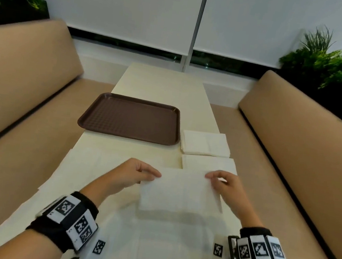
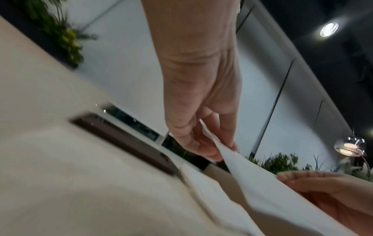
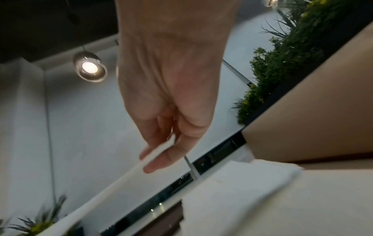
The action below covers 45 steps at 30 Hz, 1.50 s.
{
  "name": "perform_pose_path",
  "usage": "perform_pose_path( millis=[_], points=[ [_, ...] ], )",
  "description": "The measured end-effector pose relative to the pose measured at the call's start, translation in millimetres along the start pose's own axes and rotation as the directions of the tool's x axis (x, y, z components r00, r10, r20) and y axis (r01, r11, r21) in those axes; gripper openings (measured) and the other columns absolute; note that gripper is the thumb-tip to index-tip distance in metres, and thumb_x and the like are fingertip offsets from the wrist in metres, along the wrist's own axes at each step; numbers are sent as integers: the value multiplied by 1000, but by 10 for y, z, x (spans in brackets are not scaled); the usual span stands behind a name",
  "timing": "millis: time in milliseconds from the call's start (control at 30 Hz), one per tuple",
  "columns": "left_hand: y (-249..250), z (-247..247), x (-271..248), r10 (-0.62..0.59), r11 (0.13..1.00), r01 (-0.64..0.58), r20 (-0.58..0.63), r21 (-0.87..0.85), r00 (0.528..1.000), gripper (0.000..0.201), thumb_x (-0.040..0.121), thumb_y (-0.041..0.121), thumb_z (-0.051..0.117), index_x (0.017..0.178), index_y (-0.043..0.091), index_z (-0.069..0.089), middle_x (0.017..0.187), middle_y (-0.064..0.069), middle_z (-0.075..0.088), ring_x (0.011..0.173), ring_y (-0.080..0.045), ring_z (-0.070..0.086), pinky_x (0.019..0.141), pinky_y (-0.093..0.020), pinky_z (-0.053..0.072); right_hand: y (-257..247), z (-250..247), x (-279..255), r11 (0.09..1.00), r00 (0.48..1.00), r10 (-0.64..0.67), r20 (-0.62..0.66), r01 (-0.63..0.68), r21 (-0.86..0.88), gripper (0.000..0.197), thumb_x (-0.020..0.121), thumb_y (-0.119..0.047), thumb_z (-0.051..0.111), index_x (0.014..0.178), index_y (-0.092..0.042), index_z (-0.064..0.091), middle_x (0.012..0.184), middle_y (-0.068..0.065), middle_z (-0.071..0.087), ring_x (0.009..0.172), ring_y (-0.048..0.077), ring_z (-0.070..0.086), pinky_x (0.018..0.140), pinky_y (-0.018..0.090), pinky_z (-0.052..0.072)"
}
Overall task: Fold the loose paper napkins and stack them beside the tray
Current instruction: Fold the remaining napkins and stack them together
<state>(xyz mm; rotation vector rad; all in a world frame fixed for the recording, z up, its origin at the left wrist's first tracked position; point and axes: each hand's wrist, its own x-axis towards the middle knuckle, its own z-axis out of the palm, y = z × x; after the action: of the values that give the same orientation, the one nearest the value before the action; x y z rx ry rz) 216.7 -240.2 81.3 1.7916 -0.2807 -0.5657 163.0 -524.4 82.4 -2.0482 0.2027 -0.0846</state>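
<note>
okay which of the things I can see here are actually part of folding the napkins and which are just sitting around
Part of the job:
held napkin, pinched by left hand and right hand
folded stack beside the tray
single napkin in front of the stack
unfolded napkins on the table

Just there:
benches
plants
blinds

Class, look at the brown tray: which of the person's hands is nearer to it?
Left. The left hand is just below the brown tray, pinching the held napkin. The right hand pinches its other end, farther right, below the folded stack.
</note>
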Motion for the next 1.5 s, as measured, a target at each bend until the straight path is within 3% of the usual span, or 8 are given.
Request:
perform_pose_path(
  millis=[167,333,700,867,1033,1167,1300,1500],
  points=[
    [-17,401,610,-79,963,42,-129,-268,988,28,86,-12,56,87,12,70,98,-4,66,91,-17,64,65,-14,53,310,-213,293,986,986,167,5,-167,19,25,82,0,65,96,-21,64,108,-4,61,82,28,64,74,42,55],
    [96,711,1304,-93,969,40,-211,-244,973,21,92,-4,52,97,7,69,109,-8,63,102,-18,58,82,-21,50,454,-429,956,974,963,160,-215,-190,-123,24,86,7,52,94,-11,66,112,13,65,82,20,60,71,27,50],
    [-228,1141,1695,-156,835,233,-192,499,969,33,93,23,44,123,21,58,131,-2,43,127,-28,34,99,-32,32,821,-220,1145,686,964,234,-129,-257,-681,41,89,0,39,123,-11,58,130,10,37,127,30,34,105,33,29],
    [11,1176,1376,-65,767,137,-137,627,988,50,93,34,45,142,26,39,149,-4,17,134,-26,20,106,-38,24,595,-247,1032,575,936,310,-167,-324,-751,50,90,-14,42,136,-32,42,146,9,20,133,33,21,111,49,18],
    [415,943,481,158,901,-172,69,398,985,38,91,34,52,129,28,55,130,1,48,122,-19,44,105,-36,35,10,-100,965,702,962,96,-256,-248,-668,50,90,-20,54,137,-31,43,143,9,28,132,32,25,110,52,23],
    [451,586,-496,200,916,-260,216,306,956,24,95,29,54,117,27,62,112,11,59,100,-5,56,90,-22,44,-513,344,877,760,993,-57,-99,-21,-649,42,90,-21,56,130,-30,50,143,6,30,132,31,24,106,48,23],
    [146,153,-1277,145,948,-162,84,273,986,19,95,33,54,110,39,64,107,20,61,98,1,56,90,-21,46,-858,1019,751,753,972,-117,204,221,-620,33,91,-28,55,124,-32,55,137,1,39,132,28,27,103,45,26],
    [-518,-417,-2216,14,987,26,-244,159,970,19,87,42,58,103,48,65,105,14,67,94,-5,60,86,-23,48,-1032,2239,289,667,732,-31,681,523,-531,40,93,-44,52,129,-26,53,135,3,48,128,28,35,106,48,31]
  ],
)
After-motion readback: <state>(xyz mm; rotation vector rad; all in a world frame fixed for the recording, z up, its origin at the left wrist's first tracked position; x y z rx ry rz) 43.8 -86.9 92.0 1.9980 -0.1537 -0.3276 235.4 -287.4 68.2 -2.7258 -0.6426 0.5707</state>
